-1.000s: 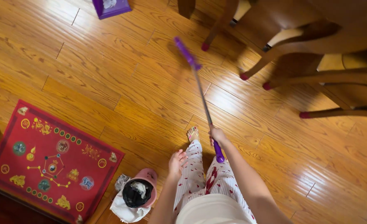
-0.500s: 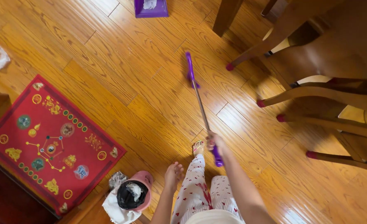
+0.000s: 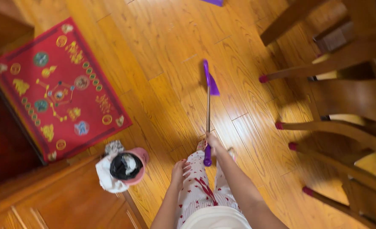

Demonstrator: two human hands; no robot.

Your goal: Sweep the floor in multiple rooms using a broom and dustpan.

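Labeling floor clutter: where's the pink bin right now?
The pink bin sits lower left in the head view, on the wood floor just below the red rug's corner, left of the left hand.

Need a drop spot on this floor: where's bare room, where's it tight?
Bare floor lies between the red mat and the broom, up to the purple dustpan at the top edge. Tight on the right among the chair legs, and by the pink bin against the wooden cabinet. Right hand grips the broom; left hand is empty.
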